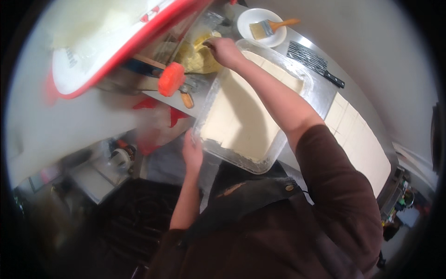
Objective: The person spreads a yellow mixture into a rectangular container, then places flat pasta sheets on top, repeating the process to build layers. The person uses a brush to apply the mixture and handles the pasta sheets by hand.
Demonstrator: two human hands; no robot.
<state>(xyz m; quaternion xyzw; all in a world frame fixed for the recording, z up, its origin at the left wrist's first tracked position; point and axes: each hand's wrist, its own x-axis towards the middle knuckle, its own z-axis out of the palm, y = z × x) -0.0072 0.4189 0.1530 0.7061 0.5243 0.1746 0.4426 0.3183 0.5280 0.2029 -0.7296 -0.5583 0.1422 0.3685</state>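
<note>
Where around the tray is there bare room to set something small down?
Bare steel counter shows between the cleaver, the tray and the pale sheet at right; a smaller patch lies between the tray's left edge and the wooden handle. It is crowded past the tray's far left corner, where the right hand is near the yellow bag.

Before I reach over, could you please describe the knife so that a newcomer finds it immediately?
Find the large tray with the pale sheet inside. Beyond its upper right edge, below and right of the white bowl, lies the knife. Unlike the wooden-handled brush in that bowl, it has a broad, streaked blade and a black handle.
</note>
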